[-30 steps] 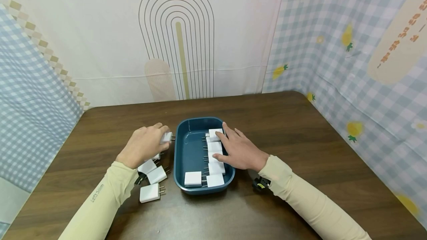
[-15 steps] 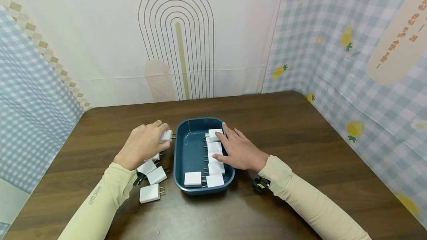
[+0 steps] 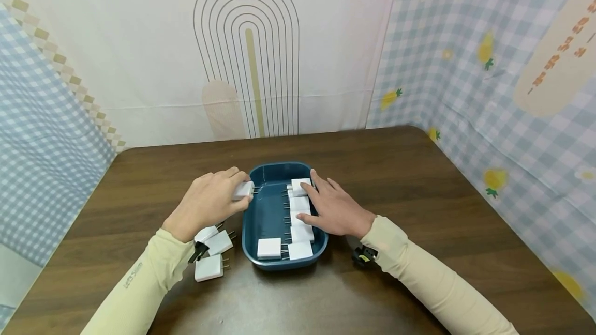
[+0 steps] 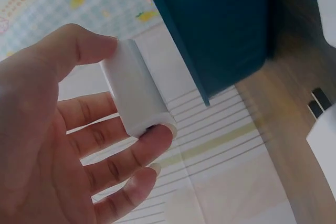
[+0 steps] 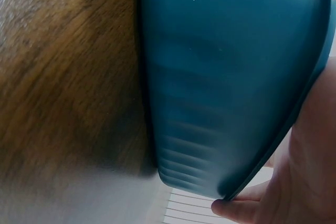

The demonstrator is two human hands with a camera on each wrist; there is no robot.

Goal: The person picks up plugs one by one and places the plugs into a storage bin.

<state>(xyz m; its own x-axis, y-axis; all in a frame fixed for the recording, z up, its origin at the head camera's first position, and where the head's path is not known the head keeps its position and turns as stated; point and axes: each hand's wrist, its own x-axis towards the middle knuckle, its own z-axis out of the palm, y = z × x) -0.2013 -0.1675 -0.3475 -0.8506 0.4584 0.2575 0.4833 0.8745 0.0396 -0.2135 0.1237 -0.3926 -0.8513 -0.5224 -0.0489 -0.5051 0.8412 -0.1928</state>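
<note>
My left hand (image 3: 209, 199) grips a white charger plug (image 3: 242, 190) over the left rim of a blue tray (image 3: 265, 211); its metal prongs point right. In the left wrist view, thumb and fingertips hold the charger (image 4: 135, 87) by its ends, apart from the tray wall (image 4: 220, 30). My right hand (image 3: 336, 210) lies across the tray's right rim, fingers spread over a column of white chargers (image 3: 301, 234), partly hiding them. Its index finger touches the far one. Another charger (image 3: 269, 248) lies at the tray's near left. From the right wrist, the hand (image 5: 310, 166) is at the rim.
Several more white chargers (image 3: 209, 268) lie loose on the brown wooden table (image 3: 386, 169), left of the tray and partly under my left wrist. A white patterned cloth (image 3: 335, 66) hangs behind, and a checked cloth (image 3: 465, 87) hangs at the right.
My left hand has moved slightly right with its charger, from beside the tray to over its left rim. My right hand stays in place.
</note>
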